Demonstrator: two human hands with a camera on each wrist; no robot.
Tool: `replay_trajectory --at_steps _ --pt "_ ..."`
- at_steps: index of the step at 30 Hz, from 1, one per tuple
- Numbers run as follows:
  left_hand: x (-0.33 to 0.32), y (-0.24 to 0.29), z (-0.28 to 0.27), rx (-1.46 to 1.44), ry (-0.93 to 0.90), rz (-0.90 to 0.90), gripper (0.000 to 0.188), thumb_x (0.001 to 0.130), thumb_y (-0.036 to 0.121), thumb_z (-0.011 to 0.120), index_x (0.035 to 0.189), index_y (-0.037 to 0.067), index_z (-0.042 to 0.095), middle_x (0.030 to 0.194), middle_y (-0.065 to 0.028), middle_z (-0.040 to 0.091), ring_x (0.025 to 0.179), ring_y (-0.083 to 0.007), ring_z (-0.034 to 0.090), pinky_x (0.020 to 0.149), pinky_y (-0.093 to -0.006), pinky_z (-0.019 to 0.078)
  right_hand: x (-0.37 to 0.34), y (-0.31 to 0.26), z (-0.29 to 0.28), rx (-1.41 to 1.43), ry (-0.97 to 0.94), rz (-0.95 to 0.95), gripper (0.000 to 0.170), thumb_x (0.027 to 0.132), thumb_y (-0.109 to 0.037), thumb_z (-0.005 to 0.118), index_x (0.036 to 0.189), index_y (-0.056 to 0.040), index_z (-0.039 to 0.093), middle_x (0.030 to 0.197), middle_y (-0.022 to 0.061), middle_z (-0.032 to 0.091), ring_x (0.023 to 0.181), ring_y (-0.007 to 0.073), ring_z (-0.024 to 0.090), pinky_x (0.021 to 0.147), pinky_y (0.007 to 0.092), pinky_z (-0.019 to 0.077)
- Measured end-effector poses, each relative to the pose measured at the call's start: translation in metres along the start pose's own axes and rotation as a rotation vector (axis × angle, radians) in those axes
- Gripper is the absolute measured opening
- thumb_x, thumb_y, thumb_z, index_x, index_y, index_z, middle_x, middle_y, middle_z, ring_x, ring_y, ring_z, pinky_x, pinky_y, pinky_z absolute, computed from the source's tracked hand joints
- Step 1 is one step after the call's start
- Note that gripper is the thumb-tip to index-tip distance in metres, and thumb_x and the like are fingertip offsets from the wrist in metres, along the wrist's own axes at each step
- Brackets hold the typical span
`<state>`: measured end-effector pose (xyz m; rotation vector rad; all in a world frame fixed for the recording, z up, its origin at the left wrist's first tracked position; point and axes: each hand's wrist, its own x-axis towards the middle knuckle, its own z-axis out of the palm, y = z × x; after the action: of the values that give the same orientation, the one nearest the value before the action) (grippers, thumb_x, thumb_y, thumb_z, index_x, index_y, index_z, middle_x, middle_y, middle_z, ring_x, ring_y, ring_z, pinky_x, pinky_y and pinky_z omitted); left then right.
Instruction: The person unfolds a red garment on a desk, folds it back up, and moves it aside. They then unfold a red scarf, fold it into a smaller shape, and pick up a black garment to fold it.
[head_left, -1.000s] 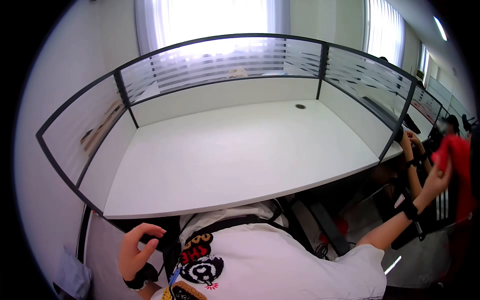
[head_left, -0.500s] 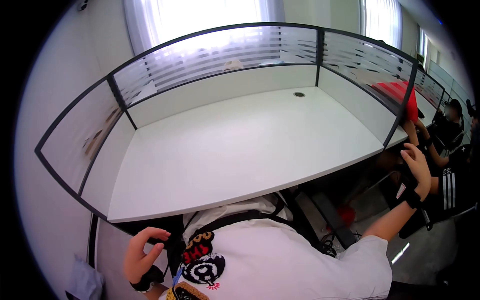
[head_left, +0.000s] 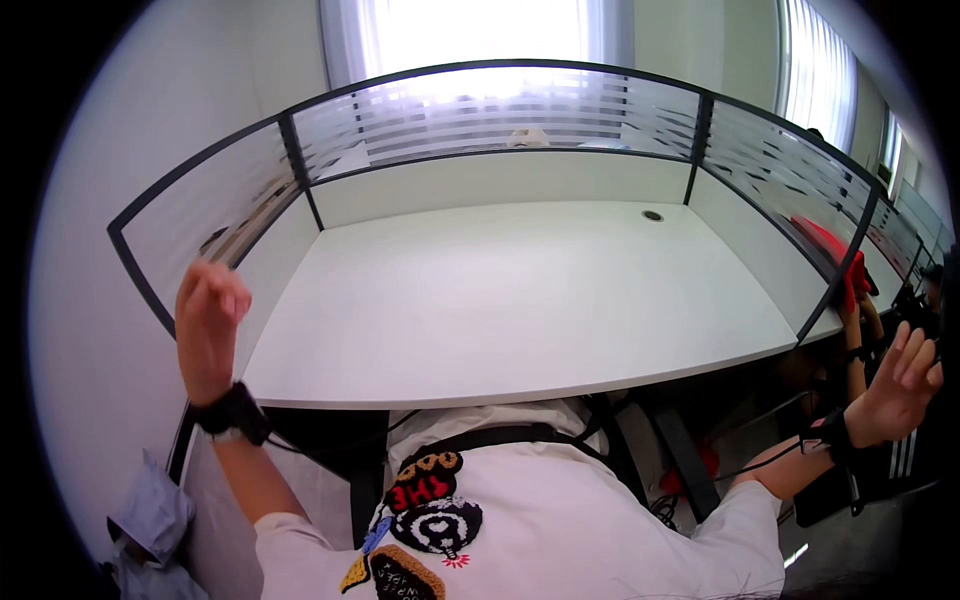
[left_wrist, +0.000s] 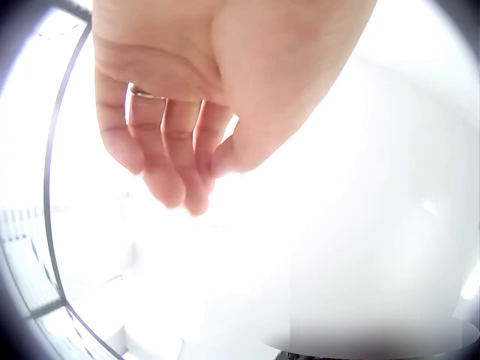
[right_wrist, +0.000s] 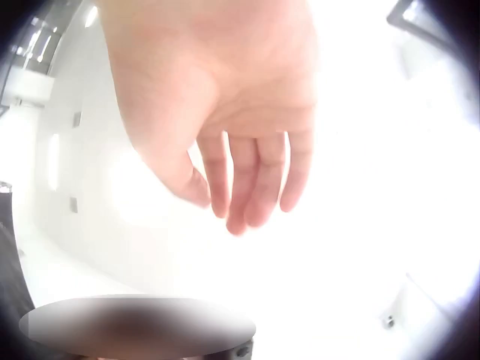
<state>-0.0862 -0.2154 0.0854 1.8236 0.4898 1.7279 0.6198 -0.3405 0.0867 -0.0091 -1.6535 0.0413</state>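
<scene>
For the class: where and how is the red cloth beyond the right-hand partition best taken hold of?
Probably pinch the red cloth by the end showing past the partition, coming from the wearer's side with the right hand. That end looks soft and uncovered, while the rest lies behind the partition; another person's arms rise beneath it, so stay above them.

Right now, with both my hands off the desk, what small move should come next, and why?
Probably bring your right hand in over the desk: it looks to be holding nothing and is out past the desk's right side, while the red cloth is by another person's arms.
</scene>
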Motion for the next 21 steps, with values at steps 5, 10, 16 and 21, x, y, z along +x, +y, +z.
replay_trajectory --at_steps 5,10,16,21 --pt "0.087 -0.038 0.014 -0.380 0.044 -0.019 0.016 0.105 0.021 0.052 0.101 0.006 0.057 0.076 0.0026 0.045 0.071 -0.0080 0.045 0.068 -0.0247 0.0397 0.072 0.066 0.015 0.540 0.079 0.057 0.016 0.088 -0.004 0.050 0.082 -0.0126 0.061 0.061 -0.0019 0.041 0.066 0.0130 0.041 0.081 0.0316 0.0361" --pt "0.152 -0.143 0.013 -0.374 0.108 -0.176 0.017 0.100 0.022 0.058 0.101 0.006 0.064 0.078 0.0023 0.060 0.073 -0.0091 0.057 0.066 -0.0238 0.0461 0.111 0.221 0.079 0.854 0.110 0.309 0.021 0.100 -0.014 0.052 0.104 0.0002 0.067 0.074 0.0050 0.048 0.072 0.0186 0.048 0.087 0.0366 0.0406" --pt "0.157 -0.293 0.001 -0.438 0.478 -0.561 0.016 0.095 0.025 0.056 0.093 0.013 0.066 0.077 0.0044 0.061 0.067 -0.0092 0.057 0.060 -0.0271 0.0465 0.053 0.382 0.150 0.716 0.466 0.880 0.018 0.098 -0.018 0.057 0.097 -0.0029 0.066 0.068 -0.0003 0.057 0.060 0.0141 0.051 0.071 0.0314 0.0459" --pt "0.122 -0.331 0.025 -0.375 0.621 -0.631 0.016 0.093 0.027 0.057 0.090 0.014 0.065 0.076 0.0043 0.061 0.065 -0.0097 0.055 0.061 -0.0277 0.0456 -0.028 0.437 0.196 0.493 0.447 1.201 0.017 0.093 -0.022 0.059 0.091 -0.0053 0.063 0.064 -0.0022 0.052 0.053 0.0099 0.044 0.058 0.0274 0.0406"
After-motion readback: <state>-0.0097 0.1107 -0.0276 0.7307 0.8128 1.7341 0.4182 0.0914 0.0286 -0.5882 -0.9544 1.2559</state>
